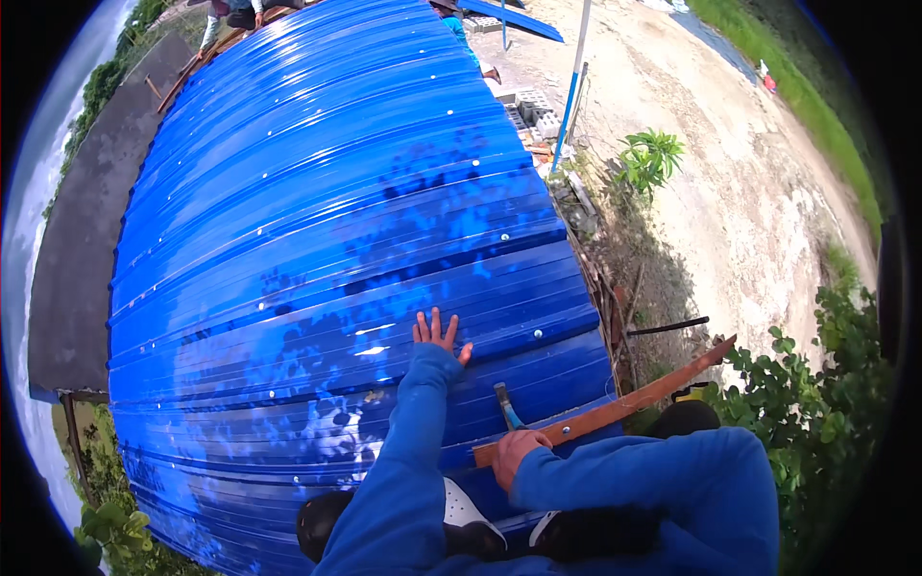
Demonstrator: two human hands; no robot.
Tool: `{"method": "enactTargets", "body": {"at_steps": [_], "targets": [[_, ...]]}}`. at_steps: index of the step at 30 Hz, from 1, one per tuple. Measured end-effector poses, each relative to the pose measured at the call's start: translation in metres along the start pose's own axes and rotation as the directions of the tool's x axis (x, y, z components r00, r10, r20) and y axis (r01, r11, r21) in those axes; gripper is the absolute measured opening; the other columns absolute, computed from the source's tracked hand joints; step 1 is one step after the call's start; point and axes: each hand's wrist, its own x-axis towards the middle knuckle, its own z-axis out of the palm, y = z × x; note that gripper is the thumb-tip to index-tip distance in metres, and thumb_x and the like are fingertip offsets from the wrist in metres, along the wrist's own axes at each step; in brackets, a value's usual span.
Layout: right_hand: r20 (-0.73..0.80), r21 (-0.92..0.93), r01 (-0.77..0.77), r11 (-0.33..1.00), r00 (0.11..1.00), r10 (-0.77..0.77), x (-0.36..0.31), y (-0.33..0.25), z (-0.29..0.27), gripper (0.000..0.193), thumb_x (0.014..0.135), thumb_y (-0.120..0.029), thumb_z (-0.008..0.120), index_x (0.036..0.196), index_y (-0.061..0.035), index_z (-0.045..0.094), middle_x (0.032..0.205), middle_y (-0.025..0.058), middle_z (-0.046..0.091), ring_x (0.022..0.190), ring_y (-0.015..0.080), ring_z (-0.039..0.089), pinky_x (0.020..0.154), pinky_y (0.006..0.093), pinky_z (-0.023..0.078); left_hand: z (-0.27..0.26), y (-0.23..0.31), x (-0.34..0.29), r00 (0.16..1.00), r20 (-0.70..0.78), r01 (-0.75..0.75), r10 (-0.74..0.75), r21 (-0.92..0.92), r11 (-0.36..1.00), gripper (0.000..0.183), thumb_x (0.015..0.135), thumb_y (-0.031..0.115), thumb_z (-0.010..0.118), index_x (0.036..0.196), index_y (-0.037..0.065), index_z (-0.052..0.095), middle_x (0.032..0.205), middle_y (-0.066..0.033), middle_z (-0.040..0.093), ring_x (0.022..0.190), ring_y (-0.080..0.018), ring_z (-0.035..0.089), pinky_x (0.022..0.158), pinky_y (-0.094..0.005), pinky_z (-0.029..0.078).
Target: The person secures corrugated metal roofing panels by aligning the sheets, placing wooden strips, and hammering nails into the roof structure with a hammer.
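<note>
My left hand [439, 334] lies flat with spread fingers on the blue ribbed metal roofing [317, 230], near its right edge. Close to my body, my right hand [519, 455] is closed at the near end of a reddish-brown wooden plank [634, 392], which slants out past the roof's right edge. Just beyond that hand a hammer [506, 407] rests with its metal head on the sheet. Its blue handle runs toward the plank, and the grip end is hidden. A white perforated shoe [468, 509] of mine shows below.
Screw heads [505, 237] dot the ribs. At the roof's far left corner a person [230, 13] crouches; another person [461, 34] is partly hidden past the far right edge. Concrete blocks [533, 110] and a blue-and-white pole [570, 96] stand right. Leafy branches [797, 403] crowd the near right.
</note>
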Motion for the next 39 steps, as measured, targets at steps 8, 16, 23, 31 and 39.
{"method": "enactTargets", "body": {"at_steps": [8, 16, 23, 31, 39], "targets": [[0.079, 0.081, 0.061, 0.995, 0.995, -0.067, 0.011, -0.012, -0.001, 0.031, 0.091, -0.016, 0.055, 0.117, -0.0038, 0.067, 0.111, 0.0223, 0.063, 0.093, 0.0426, 0.063, 0.051, 0.0579, 0.05, 0.019, -0.007, -0.012, 0.997, -0.076, 0.011, -0.011, -0.001, 1.0, 0.073, 0.092, 0.057, 0.046, 0.154, 0.02, 0.032, 0.162, -0.0206, 0.014, 0.147, -0.05, 0.006, 0.118, -0.0579, 0.01], [0.056, -0.064, 0.092, 0.994, 0.995, -0.088, 0.016, -0.014, -0.004, 0.034, 0.084, -0.02, 0.066, 0.116, -0.0085, 0.07, 0.115, 0.0162, 0.067, 0.094, 0.041, 0.066, 0.055, 0.0572, 0.051, 0.011, -0.016, -0.005, 0.993, -0.107, 0.06, -0.056, 0.031, 0.998, 0.072, 0.092, 0.058, 0.045, 0.154, 0.023, 0.031, 0.162, -0.0196, 0.014, 0.148, -0.0482, 0.005, 0.119, -0.0563, 0.011], [-0.206, -0.001, 0.118, 0.993, 0.972, -0.116, 0.004, 0.003, 0.023, 0.024, 0.09, -0.019, 0.054, 0.105, -0.0054, 0.065, 0.096, 0.0198, 0.066, 0.083, 0.0366, 0.066, 0.055, 0.0517, 0.051, 0.002, -0.006, -0.004, 0.995, 0.008, 0.1, -0.101, 0.031, 0.994, 0.074, 0.094, 0.061, 0.038, 0.156, 0.023, 0.026, 0.163, -0.0184, 0.009, 0.148, -0.0467, 0.003, 0.12, -0.0548, 0.009], [-0.313, -0.019, 0.197, 0.98, 0.93, -0.193, 0.003, 0.002, 0.024, 0.017, 0.088, -0.018, 0.055, 0.096, -0.006, 0.063, 0.086, 0.0158, 0.064, 0.078, 0.0333, 0.067, 0.059, 0.0454, 0.053, -0.014, -0.02, -0.017, 0.98, 0.177, 0.089, -0.095, 0.04, 0.995, 0.076, 0.096, 0.067, 0.027, 0.158, 0.026, 0.011, 0.165, -0.0137, -0.004, 0.149, -0.0441, -0.007, 0.12, -0.054, 0.002], [-0.303, -0.019, 0.228, 0.973, 0.926, -0.223, -0.004, 0.015, 0.019, 0.017, 0.089, -0.019, 0.053, 0.098, -0.0067, 0.062, 0.088, 0.0148, 0.063, 0.076, 0.0312, 0.066, 0.056, 0.0443, 0.05, -0.014, -0.01, -0.01, 0.98, 0.187, 0.07, -0.07, 0.006, 0.998, 0.078, 0.096, 0.067, 0.028, 0.158, 0.024, 0.012, 0.164, -0.0169, -0.004, 0.149, -0.0452, -0.007, 0.12, -0.0552, 0.002]]}}
